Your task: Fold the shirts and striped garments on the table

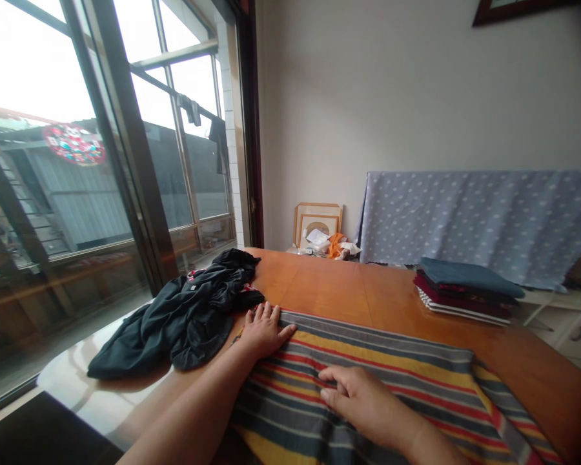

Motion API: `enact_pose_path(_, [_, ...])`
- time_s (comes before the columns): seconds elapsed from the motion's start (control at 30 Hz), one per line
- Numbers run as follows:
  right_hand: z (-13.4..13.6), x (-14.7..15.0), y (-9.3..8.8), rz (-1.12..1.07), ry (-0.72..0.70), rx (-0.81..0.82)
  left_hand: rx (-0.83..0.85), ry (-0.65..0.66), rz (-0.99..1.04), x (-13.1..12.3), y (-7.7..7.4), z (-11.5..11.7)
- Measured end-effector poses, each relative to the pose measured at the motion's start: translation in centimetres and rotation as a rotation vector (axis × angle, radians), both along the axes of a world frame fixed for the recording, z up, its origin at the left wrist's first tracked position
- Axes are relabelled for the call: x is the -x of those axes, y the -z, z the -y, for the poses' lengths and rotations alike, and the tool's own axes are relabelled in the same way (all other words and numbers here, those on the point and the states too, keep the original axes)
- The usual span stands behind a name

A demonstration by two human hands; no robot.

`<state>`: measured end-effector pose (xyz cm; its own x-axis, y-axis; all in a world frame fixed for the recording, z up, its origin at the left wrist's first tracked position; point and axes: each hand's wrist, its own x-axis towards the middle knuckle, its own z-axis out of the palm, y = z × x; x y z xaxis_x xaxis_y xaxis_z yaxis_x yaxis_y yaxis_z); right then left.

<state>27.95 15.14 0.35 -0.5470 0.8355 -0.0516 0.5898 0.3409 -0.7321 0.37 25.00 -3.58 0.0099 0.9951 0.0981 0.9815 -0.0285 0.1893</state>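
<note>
A striped cloth [397, 381] in grey, yellow, red and dark blue lies spread over the near part of the wooden table. On its far left corner my left hand [264, 332] rests flat, fingers stretched out. My right hand [356, 394] hovers over or lightly touches the middle of the cloth; its fingers are partly curled and apart, with nothing visible in them. Just left of my left hand is a crumpled black garment [193, 310] with small red and white bits. At the lower right the striped cloth has an overlapping layer.
A folded stack of clothes [465, 290] sits at the table's right side. Behind it hangs a grey-blue dotted cloth [465, 219]. Picture frames [318, 219] and loose items stand beyond the far edge of the wooden table [319, 284]. A large window [140, 129] runs along the left.
</note>
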Motion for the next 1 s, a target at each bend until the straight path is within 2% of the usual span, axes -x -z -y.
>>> enact_pose_path(0.27, [-0.2,-0.2,0.7,-0.022,-0.016,0.061,-0.014,0.020,0.033,0.2,0.2,0.2])
enact_pose_path(0.4, [-0.3,-0.2,0.8,-0.018,-0.029,0.060,0.040,0.025,0.149,0.8,-0.8,0.1])
enact_pose_path(0.57, [-0.3,-0.1,1.0,-0.010,-0.032,0.038,0.006,-0.053,0.232,2.2,-2.8,0.2])
enact_pose_path(0.67, [-0.5,-0.2,1.5,-0.019,-0.030,0.031,-0.042,-0.050,0.258,2.4,-3.9,2.3])
enact_pose_path(0.77, [-0.5,-0.3,1.8,-0.028,-0.042,0.047,-0.067,0.025,0.252,1.4,-4.2,6.0])
enact_pose_path(0.9, [-0.4,-0.2,1.5,-0.041,-0.056,0.068,-0.038,0.068,0.195,-0.3,-3.0,11.0])
enact_pose_path(1.0, [-0.2,0.1,1.3,-0.026,-0.022,0.055,0.006,0.065,0.148,-0.5,-1.7,12.8])
